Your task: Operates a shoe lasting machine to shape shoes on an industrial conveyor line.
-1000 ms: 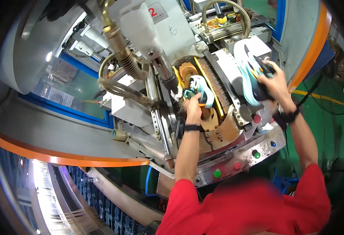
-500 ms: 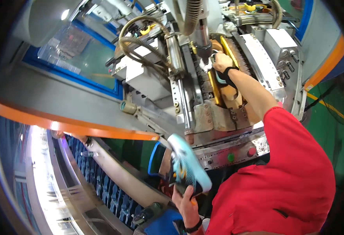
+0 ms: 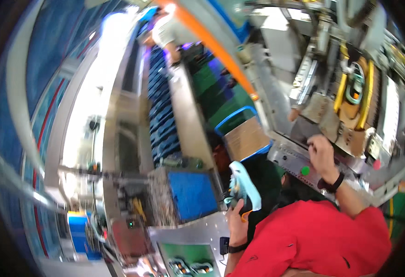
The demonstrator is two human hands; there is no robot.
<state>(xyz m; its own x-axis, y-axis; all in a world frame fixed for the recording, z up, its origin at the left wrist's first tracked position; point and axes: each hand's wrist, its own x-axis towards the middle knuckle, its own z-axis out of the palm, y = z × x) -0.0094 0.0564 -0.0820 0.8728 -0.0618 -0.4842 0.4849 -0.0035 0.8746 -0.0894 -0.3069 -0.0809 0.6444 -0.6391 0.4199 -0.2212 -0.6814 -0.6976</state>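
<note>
My left hand (image 3: pixel 237 223) is closed around a light-blue and dark shoe (image 3: pixel 246 187), its pale sole tilted to the right. An orange piece shows by the shoe's heel at my fingers. My right hand (image 3: pixel 321 156) is over the front panel of the machine (image 3: pixel 285 159), above and right of a green button (image 3: pixel 305 171). Its fingers are loosely bent and a little blurred, and I see nothing in them. A second teal and dark shoe (image 3: pixel 356 85) lies in the machine's brown cradle, between two yellow strips (image 3: pixel 367 97).
An orange-edged machine cover (image 3: pixel 221 46) rises ahead. To the left runs a conveyor (image 3: pixel 163 111) with dark pieces, a co-worker (image 3: pixel 165 37) at its far end. Nearer are a blue-topped block (image 3: pixel 191 196), a blue-framed cart (image 3: pixel 248 138) and two shoes (image 3: pixel 201 267) on green.
My right hand has left the shoe in the machine and come back to the front panel. My view has swung left. My left hand still holds its shoe.
</note>
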